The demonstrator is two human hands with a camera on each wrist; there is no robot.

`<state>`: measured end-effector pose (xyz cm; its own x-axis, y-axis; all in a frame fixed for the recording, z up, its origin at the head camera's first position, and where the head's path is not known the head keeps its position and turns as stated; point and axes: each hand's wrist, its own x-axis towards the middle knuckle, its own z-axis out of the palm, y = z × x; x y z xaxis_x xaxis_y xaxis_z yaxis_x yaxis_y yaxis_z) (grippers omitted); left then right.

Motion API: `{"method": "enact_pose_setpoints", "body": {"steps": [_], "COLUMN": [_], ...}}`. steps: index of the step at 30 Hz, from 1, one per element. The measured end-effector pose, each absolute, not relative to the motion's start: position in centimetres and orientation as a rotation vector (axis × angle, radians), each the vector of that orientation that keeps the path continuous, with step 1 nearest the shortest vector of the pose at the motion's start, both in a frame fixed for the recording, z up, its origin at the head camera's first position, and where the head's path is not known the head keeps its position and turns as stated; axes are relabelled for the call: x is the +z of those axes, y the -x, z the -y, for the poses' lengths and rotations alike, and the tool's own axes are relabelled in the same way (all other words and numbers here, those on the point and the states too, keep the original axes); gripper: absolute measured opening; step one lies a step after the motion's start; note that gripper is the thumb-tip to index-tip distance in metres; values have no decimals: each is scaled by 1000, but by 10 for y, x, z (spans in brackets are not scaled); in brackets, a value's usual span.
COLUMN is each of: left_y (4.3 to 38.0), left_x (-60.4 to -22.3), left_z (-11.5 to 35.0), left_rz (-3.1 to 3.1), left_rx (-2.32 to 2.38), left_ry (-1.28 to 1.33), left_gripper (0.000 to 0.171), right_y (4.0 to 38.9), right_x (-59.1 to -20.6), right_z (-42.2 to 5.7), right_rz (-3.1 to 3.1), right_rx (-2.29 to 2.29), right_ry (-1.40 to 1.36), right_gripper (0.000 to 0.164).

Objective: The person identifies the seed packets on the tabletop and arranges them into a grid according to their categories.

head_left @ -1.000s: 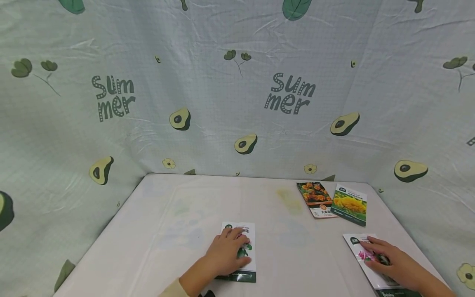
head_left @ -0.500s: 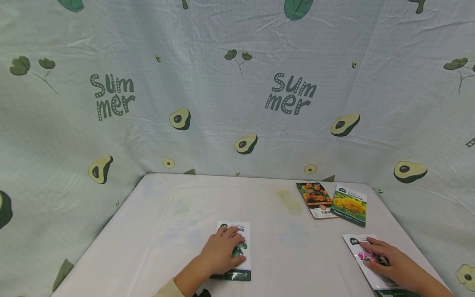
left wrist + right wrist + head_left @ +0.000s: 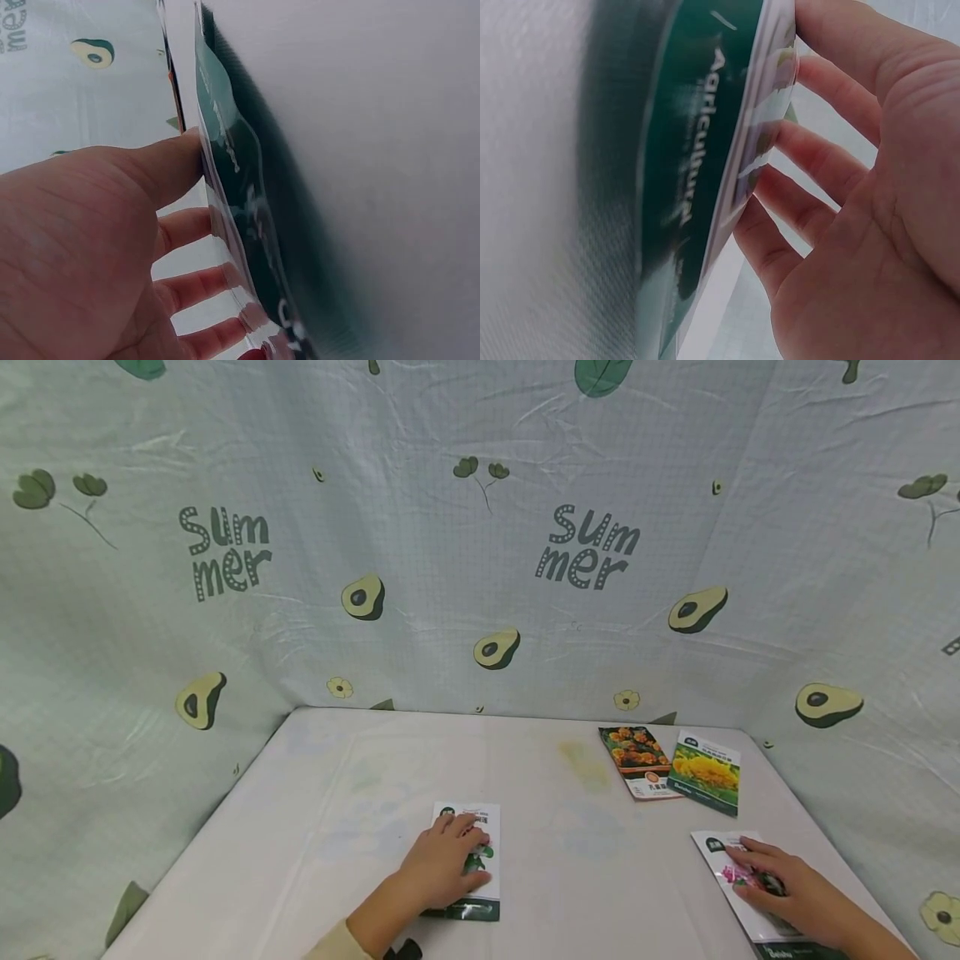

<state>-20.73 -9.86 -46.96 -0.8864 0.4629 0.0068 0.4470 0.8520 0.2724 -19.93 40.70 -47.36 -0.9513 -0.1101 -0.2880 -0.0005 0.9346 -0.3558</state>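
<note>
My left hand [image 3: 444, 862] lies over a white and green seed packet [image 3: 480, 910] near the front middle of the table. Its fingers and thumb are spread and touch the packet's face; part of the flower picture is hidden beneath them. In the left wrist view, all the fingertips meet the same face of the packet [image 3: 234, 172]. At the front right, my right hand [image 3: 798, 893] rests on another seed packet [image 3: 738, 893] showing a pink flower. The right wrist view shows its green band [image 3: 697, 150] lettered "Agricultural", with the fingertips against the printed face.
Two more seed packets lie at the back right: one with orange flowers [image 3: 636, 750] and one with yellow flowers [image 3: 705, 772], slightly overlapping. The white tabletop [image 3: 337, 835] ends at a hanging cloth [image 3: 435, 552] printed with avocados.
My left hand has slid its seed packet a little to the left and slightly away from me. My right hand and its packet stay in place.
</note>
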Motion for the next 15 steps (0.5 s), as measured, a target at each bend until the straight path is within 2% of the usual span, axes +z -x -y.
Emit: {"method": "enact_pose_setpoints", "body": {"steps": [15], "left_y": [203], "left_x": [-469], "left_z": [92], "left_rz": [-2970], "left_rx": [325], "left_ry": [-685], "left_gripper": [52], "right_y": [199], "right_x": [-476], "right_z": [-410], "right_rz": [-2824], "right_rx": [-503], "right_ry": [135], "right_gripper": [72]}}
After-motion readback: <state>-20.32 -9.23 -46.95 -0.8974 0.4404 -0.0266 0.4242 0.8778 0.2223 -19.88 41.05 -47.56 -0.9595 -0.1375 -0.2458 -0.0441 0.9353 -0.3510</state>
